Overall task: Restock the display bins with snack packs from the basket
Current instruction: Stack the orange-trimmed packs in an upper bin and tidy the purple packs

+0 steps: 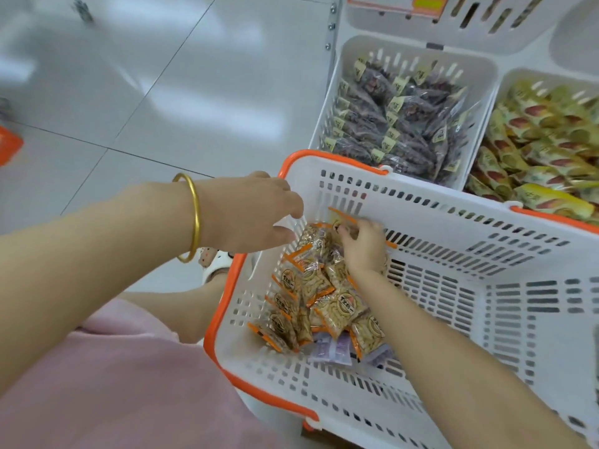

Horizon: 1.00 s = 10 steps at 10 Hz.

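Basket nearest me, display bins behind it.
The basket (453, 228) sits in front, with the snack packs (324, 303) piled in its left end. Directly behind it stand the left bin (327, 105) and, beside that, the right bin (518, 74); an upper bin (372, 24) lies behind both. The left hand (252, 212) grips the basket's left rim, and the right hand (363, 247) reaches inside, its fingers curled on packs atop the pile.

This is a shop, at a self-serve snack section. White slotted display bins (418, 43) stand in tiers, one heaped with dark sealed packs (405, 124), its neighbour with yellow wrapped ones (534, 140). An orange price label strip (395, 3) fronts the bin above. A white shopping basket (453, 228) with an orange rim carries more snack packs (327, 299), over a glossy pale tiled floor (162, 76)
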{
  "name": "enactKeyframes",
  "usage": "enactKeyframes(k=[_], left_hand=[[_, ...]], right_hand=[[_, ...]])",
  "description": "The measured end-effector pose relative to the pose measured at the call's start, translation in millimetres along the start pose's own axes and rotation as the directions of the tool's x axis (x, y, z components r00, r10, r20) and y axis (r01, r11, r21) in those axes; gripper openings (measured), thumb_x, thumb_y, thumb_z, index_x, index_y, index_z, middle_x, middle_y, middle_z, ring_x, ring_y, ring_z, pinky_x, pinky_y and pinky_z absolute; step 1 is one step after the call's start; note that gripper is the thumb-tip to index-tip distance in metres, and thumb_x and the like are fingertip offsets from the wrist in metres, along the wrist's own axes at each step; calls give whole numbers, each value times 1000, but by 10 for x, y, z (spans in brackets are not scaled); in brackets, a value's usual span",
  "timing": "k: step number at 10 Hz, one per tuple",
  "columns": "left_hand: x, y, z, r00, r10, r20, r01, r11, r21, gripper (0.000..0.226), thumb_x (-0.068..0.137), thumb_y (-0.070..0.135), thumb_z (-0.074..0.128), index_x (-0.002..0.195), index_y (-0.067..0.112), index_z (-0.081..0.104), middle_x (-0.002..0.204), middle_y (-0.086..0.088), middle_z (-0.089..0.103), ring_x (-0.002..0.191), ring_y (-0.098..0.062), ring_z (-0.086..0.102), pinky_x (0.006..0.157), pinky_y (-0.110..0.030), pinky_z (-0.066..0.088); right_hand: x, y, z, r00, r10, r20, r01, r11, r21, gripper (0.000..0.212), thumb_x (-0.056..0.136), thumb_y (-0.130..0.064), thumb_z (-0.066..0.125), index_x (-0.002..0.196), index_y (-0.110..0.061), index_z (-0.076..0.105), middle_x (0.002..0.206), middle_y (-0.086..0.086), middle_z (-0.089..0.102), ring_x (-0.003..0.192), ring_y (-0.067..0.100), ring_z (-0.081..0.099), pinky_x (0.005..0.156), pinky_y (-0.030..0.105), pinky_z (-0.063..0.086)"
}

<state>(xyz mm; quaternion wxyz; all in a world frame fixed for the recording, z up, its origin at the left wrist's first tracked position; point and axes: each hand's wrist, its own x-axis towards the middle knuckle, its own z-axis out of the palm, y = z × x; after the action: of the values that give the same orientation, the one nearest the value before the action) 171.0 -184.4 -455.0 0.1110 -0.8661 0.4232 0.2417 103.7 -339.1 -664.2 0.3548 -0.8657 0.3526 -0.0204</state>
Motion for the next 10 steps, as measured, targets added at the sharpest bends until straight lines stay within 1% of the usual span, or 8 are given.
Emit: enactKeyframes(k=[1, 3, 5, 6, 7, 8, 9, 10], left_hand=[[20, 4, 65, 1000, 5, 19, -6, 1000, 22, 36, 95, 43, 42, 125, 25, 52, 128, 3, 50, 118, -18, 44, 99, -32, 33], [23, 170, 32, 999, 51, -9, -51, 998, 35, 35, 96, 40, 44, 125, 23, 52, 128, 1, 49, 117, -18, 44, 94, -28, 33], [0, 300, -110, 998, 63, -13, -62, 998, 21, 37, 98, 36, 42, 130, 18, 48, 133, -2, 45, 121, -19, 42, 91, -25, 29], [-14, 304, -189, 997, 63, 41, -64, 998, 9, 40, 98, 38, 40, 134, 20, 44, 137, -2, 42, 124, -20, 39, 98, -28, 32], [-29, 304, -261, 992, 70, 108, -69, 998, -11, 44, 97, 42, 38, 138, 26, 37, 142, -1, 37, 128, -22, 34, 106, -37, 33], [-5, 343, -300, 992, 67, 106, -65, 998, -21, 45, 97, 41, 39, 139, 24, 36, 141, -3, 37, 127, -24, 38, 105, -38, 35], [51, 391, -336, 998, 52, 34, -49, 995, -89, 46, 98, 35, 42, 139, 16, 36, 134, -7, 43, 108, -23, 48, 92, -33, 41], [126, 462, -390, 998, 17, -66, -29, 981, -194, 46, 97, 30, 45, 136, 8, 36, 131, -11, 48, 105, -25, 52, 87, -33, 43]], right_hand=[[-70, 88, -349, 998, 47, 40, -53, 984, 172, 23, 91, -31, 59, 84, -10, 54, 95, 5, 53, 87, 22, 53, 70, 29, 36], [-218, 443, -399, 880, 316, 355, -424, 858, 289, 39, 87, -20, 67, 115, 5, 59, 131, 4, 53, 120, 26, 50, 95, 36, 41], [-239, 414, -129, 850, 420, 317, -507, 815, 280, 26, 82, -22, 70, 99, -4, 64, 143, 8, 40, 106, 26, 51, 90, 37, 45], [-262, 397, -96, 860, 415, 295, -496, 814, 301, 19, 83, -18, 68, 90, -1, 65, 145, 12, 40, 120, 30, 49, 90, 34, 41], [-309, 361, -141, 885, 384, 263, -462, 789, 405, 27, 84, -11, 67, 88, 15, 61, 116, 30, 57, 118, 42, 50, 82, 41, 46], [-375, 284, -307, 935, 279, 219, -352, 812, 466, 41, 84, -15, 70, 101, 19, 56, 122, 30, 56, 112, 40, 54, 92, 53, 47], [-410, 184, -707, 964, 99, 248, -219, 823, 524, 18, 84, -22, 71, 94, -7, 65, 94, 1, 64, 85, 17, 59, 73, 35, 48], [-420, 35, -1188, 954, -65, 294, -149, 747, 648, 34, 83, -15, 71, 57, -24, 51, 62, 1, 48, 55, 15, 39, 55, 29, 34]])
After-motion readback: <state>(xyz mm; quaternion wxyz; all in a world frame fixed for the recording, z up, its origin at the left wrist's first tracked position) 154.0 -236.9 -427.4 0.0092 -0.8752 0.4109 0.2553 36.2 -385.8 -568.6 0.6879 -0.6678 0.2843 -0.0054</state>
